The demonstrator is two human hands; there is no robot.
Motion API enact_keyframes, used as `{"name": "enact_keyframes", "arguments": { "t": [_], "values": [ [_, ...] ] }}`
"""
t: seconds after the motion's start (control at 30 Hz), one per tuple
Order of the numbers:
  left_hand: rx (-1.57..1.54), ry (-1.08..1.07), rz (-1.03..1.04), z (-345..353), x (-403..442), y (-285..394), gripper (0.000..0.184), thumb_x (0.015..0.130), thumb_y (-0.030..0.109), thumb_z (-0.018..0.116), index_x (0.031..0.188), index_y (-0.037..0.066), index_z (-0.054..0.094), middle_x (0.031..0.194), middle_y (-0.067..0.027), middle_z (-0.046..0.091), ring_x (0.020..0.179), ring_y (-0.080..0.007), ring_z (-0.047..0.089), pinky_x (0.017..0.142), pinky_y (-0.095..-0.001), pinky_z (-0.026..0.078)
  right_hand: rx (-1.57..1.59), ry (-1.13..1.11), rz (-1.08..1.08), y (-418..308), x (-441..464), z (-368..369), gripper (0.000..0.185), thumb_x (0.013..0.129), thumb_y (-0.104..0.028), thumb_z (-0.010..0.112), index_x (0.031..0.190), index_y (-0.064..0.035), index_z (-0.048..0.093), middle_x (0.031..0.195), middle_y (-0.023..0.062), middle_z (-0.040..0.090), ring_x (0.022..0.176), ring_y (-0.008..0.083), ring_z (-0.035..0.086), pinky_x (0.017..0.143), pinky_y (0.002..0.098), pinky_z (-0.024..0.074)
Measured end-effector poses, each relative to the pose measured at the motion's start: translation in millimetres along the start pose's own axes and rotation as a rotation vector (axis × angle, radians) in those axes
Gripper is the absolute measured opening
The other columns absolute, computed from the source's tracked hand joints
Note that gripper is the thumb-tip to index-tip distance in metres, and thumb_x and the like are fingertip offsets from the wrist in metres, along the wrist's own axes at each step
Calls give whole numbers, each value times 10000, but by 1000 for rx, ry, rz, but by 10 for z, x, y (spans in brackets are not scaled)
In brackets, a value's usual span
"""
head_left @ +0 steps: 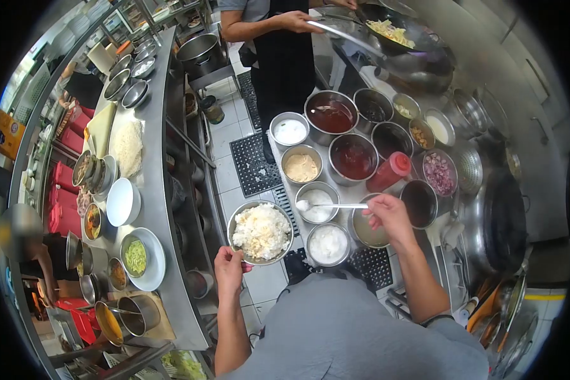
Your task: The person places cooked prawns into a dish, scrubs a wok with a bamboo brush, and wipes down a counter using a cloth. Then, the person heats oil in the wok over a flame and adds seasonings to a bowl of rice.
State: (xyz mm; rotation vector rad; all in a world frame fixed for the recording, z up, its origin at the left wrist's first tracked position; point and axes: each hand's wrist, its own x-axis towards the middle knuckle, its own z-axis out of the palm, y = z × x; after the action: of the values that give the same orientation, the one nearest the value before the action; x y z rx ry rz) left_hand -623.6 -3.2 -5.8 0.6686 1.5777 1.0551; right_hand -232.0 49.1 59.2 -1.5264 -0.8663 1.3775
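Note:
My left hand grips the rim of a metal bowl heaped with white rice, which has a pale brownish powder on top. In my right hand is the handle of a metal spoon. Its tip carries a small mound of white powder and sits over a metal container of white powder. Just below stands another container of white granules. A container of beige powder is above, near the rice bowl. Under my right hand, a container of pale contents is partly hidden.
Pots of red sauce, a red squeeze bottle and chopped purple onion crowd the station. A co-worker's hand holds a long handle by a wok. A steel counter with several bowls lies left; floor mats lie between.

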Motion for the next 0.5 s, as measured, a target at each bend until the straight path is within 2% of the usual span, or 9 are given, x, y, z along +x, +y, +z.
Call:
{"name": "enact_keyframes", "arguments": {
  "t": [0.1,0.2,0.23,0.3,0.33,0.4,0.43,0.47,0.5],
  "values": [
    [-2,-26,20,63,-39,66,125,925,89,580,854,59,482,716,-51,593,539,-120,608,486,-243,527,22,-11,-78,-147,-131,118,110,933,-131,605,949,-24,628,810,69,693,555,77,574,523,207,472],
    [1,-54,26,118,-131,183,127,924,80,581,842,53,487,713,-54,593,545,-122,609,489,-241,528,-172,138,-202,-36,-5,222,105,917,-126,625,922,-22,639,765,68,695,557,97,613,525,229,492],
    [-2,-82,24,144,-168,224,131,924,81,582,837,52,487,711,-55,594,547,-121,610,491,-240,529,-448,166,-310,189,139,213,100,893,-119,628,900,-23,654,734,73,695,577,110,635,550,262,498],
    [-4,-95,18,157,-282,305,144,923,83,584,816,56,492,686,-39,573,540,-118,596,497,-246,513,-547,216,-268,233,137,378,107,869,-122,636,893,-22,666,712,89,691,613,148,655,575,316,505],
    [30,-98,41,137,-340,341,145,921,82,585,809,60,495,673,-29,557,531,-115,581,496,-247,498,-585,174,-288,438,230,380,127,863,-132,637,914,-20,670,721,109,692,636,184,666,590,334,511],
    [88,-126,92,183,-492,540,148,912,78,593,795,68,502,645,-9,517,519,-104,542,493,-246,456,-637,106,-303,657,283,359,200,845,-166,648,978,-21,679,771,176,693,709,286,688,649,390,525],
    [59,-139,90,194,-488,573,153,906,80,601,790,68,502,659,-21,537,532,-98,544,487,-237,453,-609,93,-168,427,122,430,256,840,-194,662,1034,-27,676,839,206,696,744,321,691,683,411,532],
    [99,-157,96,302,-567,704,139,904,77,598,802,71,504,700,-32,564,554,-99,552,476,-232,460,-643,101,-254,517,109,337,337,838,-245,688,1101,-38,655,857,216,693,767,344,688,701,434,531],
    [82,-199,118,381,-591,715,105,904,77,594,838,67,513,741,-45,591,562,-104,557,470,-235,480,-755,128,-264,509,45,248,431,842,-333,721,1133,-28,627,840,189,686,752,312,684,688,416,537]
  ]
}}
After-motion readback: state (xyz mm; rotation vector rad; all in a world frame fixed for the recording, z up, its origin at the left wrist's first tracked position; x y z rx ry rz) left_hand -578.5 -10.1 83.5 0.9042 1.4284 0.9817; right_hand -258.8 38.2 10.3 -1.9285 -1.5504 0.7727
